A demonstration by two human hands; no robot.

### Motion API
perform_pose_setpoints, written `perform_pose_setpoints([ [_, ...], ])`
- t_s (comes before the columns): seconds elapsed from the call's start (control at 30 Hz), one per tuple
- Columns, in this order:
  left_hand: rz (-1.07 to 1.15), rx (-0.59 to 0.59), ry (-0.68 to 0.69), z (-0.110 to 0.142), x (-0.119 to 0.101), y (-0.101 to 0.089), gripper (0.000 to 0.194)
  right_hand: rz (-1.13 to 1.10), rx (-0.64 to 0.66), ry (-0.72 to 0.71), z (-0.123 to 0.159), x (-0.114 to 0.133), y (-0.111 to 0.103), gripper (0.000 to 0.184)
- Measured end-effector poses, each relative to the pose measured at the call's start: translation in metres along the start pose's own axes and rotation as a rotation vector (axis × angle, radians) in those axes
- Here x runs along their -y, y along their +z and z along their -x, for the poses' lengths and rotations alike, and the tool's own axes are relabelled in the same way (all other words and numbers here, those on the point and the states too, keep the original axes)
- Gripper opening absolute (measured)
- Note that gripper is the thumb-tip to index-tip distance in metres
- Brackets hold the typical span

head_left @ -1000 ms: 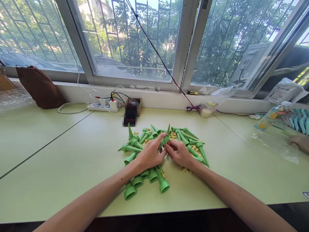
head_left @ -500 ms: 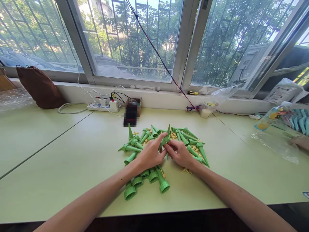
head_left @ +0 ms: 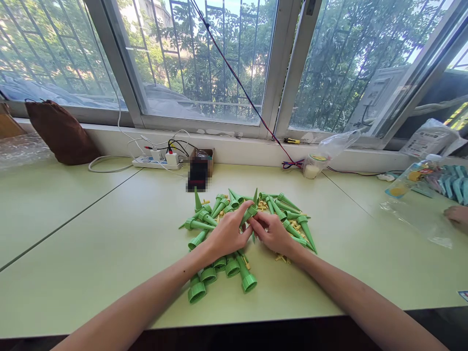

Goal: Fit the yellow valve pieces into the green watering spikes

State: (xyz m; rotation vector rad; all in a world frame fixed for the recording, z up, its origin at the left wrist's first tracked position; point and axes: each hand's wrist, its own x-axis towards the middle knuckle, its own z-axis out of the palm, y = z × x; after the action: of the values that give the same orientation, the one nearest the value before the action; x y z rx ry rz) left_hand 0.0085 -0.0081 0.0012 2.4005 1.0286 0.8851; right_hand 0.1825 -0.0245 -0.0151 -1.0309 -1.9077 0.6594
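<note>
The only clear change was at the right edge of the view: another person's hand point(head_left: 456, 214) had slid outward, away from a clear plastic bag point(head_left: 420, 224). The wearer's hands had barely shifted over the same second, so the work appeared to be at the same point, seemingly a fine fingertip stage.

The left hand point(head_left: 228, 231) was clamped around a green cone point(head_left: 250, 211), held tilted above the middle of the pile. The right hand point(head_left: 272, 231) met it from the other side, its fingertips at the cone's lower edge; whether they gripped the cone or some small part could not be told. More green cones point(head_left: 248, 282) lay around both hands on the tabletop point(head_left: 109, 243), with small yellow pieces point(head_left: 295, 226) scattered among them.

Of the containers, the clear plastic bag lay flat, with nothing discernible inside. Near the window sill, a transparent bag point(head_left: 338, 145) stood around a tub point(head_left: 311, 170) with pale contents. A small cardboard box point(head_left: 210, 163) held something crinkled and shiny, too small to identify. The brown drawstring bag point(head_left: 60, 134) hid whatever it contained, and a labelled bottle point(head_left: 413, 178) leaned at the right.
</note>
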Motion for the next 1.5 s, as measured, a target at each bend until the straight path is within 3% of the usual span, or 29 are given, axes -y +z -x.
perform_pose_setpoints([
  [0.67, 0.000, -0.032, 0.026, 0.0009, -0.0011, 0.0006, 0.057, 0.015, -0.007, -0.001, -0.0002, 0.0052, -0.0009, 0.035],
  [1.0, 0.008, -0.072, 0.040, 0.0007, -0.0028, 0.0000, 0.053, -0.024, -0.098, 0.047, 0.0008, 0.0037, -0.0018, 0.030],
  [1.2, 0.023, -0.184, 0.070, -0.0031, 0.0020, 0.0011, 0.041, -0.028, -0.154, 0.061, -0.0001, 0.0000, -0.0031, 0.028],
  [1.5, 0.072, -0.193, 0.090, -0.0036, 0.0031, 0.0033, 0.027, 0.039, -0.111, 0.076, 0.0009, -0.0017, -0.0047, 0.035],
])
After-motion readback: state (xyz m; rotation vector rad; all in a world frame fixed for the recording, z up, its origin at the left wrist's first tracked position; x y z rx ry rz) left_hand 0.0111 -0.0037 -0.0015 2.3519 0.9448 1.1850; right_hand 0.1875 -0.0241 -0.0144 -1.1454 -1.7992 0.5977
